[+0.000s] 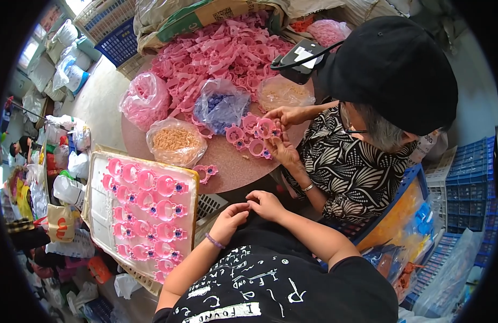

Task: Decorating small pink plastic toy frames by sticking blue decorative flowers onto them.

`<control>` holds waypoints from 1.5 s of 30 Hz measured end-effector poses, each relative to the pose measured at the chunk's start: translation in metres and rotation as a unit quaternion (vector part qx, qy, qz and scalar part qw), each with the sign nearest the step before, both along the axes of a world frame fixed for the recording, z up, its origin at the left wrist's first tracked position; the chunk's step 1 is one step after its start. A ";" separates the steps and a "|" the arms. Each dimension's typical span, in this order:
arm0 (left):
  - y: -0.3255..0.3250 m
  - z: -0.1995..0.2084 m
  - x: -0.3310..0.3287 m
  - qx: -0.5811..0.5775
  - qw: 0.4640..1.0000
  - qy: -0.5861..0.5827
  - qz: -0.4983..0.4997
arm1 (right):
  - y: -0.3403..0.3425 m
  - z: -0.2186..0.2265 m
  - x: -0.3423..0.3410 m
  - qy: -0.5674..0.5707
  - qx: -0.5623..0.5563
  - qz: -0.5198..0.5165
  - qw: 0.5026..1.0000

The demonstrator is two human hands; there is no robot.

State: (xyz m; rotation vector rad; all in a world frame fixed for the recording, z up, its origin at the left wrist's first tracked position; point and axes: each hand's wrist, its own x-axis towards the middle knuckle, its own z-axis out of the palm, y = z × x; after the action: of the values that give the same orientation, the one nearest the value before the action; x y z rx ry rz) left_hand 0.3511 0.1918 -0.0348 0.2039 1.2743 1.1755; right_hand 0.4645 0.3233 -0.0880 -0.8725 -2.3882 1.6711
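Head view: left hand point(226, 225) and right hand point(267, 206) together, seemingly released; a bump could knock the ten-o'clock pink piece point(201, 169) off the table point(227, 173).

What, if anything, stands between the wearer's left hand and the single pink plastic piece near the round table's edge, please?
Nothing visible blocks the left hand from the pink piece; the path crosses the pinkish table rim, above a white perforated crate.

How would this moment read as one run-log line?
left hand: nothing visible held; right hand: likewise, beside left; co-worker's hands: holding pink plastic ring-shaped pieces; white rectangular tray: rows of similar pieces
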 end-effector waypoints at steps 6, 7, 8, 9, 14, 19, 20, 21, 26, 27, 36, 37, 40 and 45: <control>0.004 0.000 -0.001 -0.003 1.000 -0.007 -0.001 | 0.005 -0.005 -0.001 -0.004 0.003 0.009 1.000; 0.003 0.000 -0.001 -0.004 1.000 -0.007 0.002 | 0.005 -0.008 -0.001 -0.003 0.021 0.018 1.000; 0.002 0.000 -0.001 -0.001 1.000 -0.010 0.003 | 0.004 -0.010 -0.001 -0.001 0.040 0.027 0.999; 0.001 0.001 -0.002 0.002 1.000 -0.013 0.005 | 0.003 -0.012 -0.002 -0.001 0.040 0.031 0.999; -0.012 0.014 0.000 0.015 0.999 -0.002 0.031 | -0.004 0.015 -0.009 -0.048 -0.037 0.007 0.998; -0.062 0.034 -0.003 0.081 0.996 0.030 0.038 | -0.007 0.002 -0.018 0.134 -0.085 -0.069 0.985; -0.075 0.043 -0.004 0.063 0.996 0.041 0.056 | -0.008 0.053 -0.028 0.136 -0.042 -0.123 0.982; -0.088 0.043 -0.003 0.072 0.994 0.032 0.078 | -0.001 0.045 -0.032 0.074 0.004 -0.112 0.991; -0.139 0.057 0.000 0.101 0.986 0.001 0.132 | -0.031 -0.001 -0.037 0.152 -0.054 -0.065 0.985; -0.150 0.055 0.001 0.097 0.985 -0.009 0.143 | -0.038 -0.001 -0.038 0.108 -0.031 -0.061 0.992; -0.198 0.049 0.008 0.082 0.986 -0.015 0.143 | -0.072 0.011 -0.023 0.044 -0.034 -0.126 0.991; -0.198 0.050 0.008 0.074 0.987 -0.008 0.140 | -0.064 0.019 -0.025 0.046 -0.045 -0.136 0.989; -0.190 0.049 0.005 0.068 0.989 -0.009 0.134 | -0.005 0.006 -0.035 0.084 0.217 -0.170 0.958; -0.167 0.061 0.012 0.020 0.989 0.001 0.148 | 0.065 -0.039 -0.058 0.002 0.253 -0.198 0.947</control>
State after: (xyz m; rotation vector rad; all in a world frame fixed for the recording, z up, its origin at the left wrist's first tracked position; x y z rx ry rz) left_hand 0.3629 0.0244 0.0264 0.0446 1.3147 1.4551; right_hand 0.4067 0.3883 -0.1267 -1.1359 -2.2693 0.8579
